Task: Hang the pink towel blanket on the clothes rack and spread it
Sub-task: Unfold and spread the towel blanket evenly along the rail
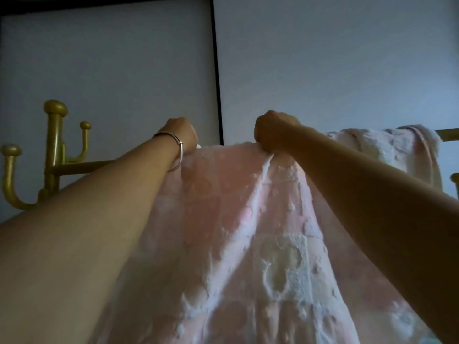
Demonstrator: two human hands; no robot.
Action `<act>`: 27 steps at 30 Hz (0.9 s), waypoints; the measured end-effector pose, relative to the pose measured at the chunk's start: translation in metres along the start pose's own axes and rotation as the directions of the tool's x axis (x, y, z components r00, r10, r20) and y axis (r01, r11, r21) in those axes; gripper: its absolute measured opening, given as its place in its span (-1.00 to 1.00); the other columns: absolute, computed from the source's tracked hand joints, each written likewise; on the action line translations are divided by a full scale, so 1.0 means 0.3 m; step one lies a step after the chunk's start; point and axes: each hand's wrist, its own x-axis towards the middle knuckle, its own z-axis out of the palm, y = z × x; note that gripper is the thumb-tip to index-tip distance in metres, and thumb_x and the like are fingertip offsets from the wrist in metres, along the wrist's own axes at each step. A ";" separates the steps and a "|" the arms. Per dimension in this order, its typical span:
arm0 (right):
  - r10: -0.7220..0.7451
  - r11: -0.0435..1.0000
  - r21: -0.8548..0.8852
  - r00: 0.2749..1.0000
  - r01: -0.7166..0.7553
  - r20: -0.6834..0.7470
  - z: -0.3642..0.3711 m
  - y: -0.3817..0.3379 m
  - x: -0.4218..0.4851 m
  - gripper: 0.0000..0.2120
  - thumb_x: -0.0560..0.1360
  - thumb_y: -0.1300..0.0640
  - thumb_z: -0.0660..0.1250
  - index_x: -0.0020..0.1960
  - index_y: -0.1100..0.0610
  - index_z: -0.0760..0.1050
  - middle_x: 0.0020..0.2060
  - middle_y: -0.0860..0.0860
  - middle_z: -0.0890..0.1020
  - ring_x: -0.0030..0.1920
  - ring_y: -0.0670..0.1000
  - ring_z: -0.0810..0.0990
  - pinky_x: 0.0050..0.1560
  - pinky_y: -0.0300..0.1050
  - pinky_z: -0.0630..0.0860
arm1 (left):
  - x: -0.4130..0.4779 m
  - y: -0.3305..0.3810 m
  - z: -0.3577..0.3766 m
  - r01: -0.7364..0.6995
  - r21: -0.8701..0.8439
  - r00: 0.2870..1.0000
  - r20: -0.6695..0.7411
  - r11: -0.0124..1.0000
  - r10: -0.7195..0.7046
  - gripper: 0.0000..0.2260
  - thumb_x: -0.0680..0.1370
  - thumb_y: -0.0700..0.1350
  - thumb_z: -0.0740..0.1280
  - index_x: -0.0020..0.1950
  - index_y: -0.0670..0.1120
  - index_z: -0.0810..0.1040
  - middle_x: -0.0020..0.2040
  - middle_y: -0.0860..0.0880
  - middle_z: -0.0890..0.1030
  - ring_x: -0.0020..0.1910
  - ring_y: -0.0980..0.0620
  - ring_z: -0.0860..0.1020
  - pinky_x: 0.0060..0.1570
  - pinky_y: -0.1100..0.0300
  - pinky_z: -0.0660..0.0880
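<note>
The pink towel blanket (223, 207), with white textured patches, hangs over the gold clothes rack's horizontal bar (82, 167) and drapes down toward me. My left hand (182, 134), with a silver bangle on the wrist, is closed on the blanket's top edge at its left end. My right hand (273, 130) grips a fold of the top edge a little to the right. A bunched part of the blanket lies over the bar at the far right. The bar under the blanket is hidden.
The rack's gold post with knobbed hooks (54, 135) stands at the left. The bar's right end (447, 134) shows past the blanket. A pale wall with a black vertical strip (217, 70) lies behind.
</note>
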 end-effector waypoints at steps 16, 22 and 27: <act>-0.072 0.974 0.213 0.996 0.080 -0.043 0.011 -0.058 0.002 -0.74 0.53 0.28 0.16 0.06 0.17 0.60 0.05 0.08 0.62 0.08 0.13 0.58 0.13 -0.01 0.54 | -0.025 -0.029 -0.073 0.150 -0.088 0.988 -0.031 0.985 -0.153 -0.54 0.48 0.04 0.35 0.23 -0.27 0.52 0.28 -0.26 0.53 0.26 -0.25 0.50 0.21 0.06 0.44; -0.147 0.987 0.056 0.989 0.148 -0.018 0.010 -0.134 -0.025 -0.72 0.51 0.31 0.18 0.08 0.10 0.59 0.10 0.12 0.58 0.06 0.17 0.58 -0.08 -0.09 0.45 | -0.092 -0.045 -0.129 0.185 -0.049 0.978 0.111 0.981 -0.179 -0.64 0.45 0.12 0.35 -0.13 -0.20 0.58 -0.08 -0.19 0.54 -0.07 -0.15 0.51 0.05 0.06 0.47; -0.165 0.986 0.019 0.985 0.164 0.054 -0.006 -0.165 -0.022 -0.67 0.54 -0.06 0.22 0.04 0.20 0.54 -0.08 0.10 0.50 0.01 0.15 0.54 -0.11 -0.11 0.37 | -0.092 -0.007 -0.127 0.193 -0.041 0.980 0.050 0.980 -0.191 -0.52 0.39 0.15 0.42 0.12 -0.19 0.57 0.17 -0.17 0.60 0.08 -0.15 0.59 0.01 0.15 0.48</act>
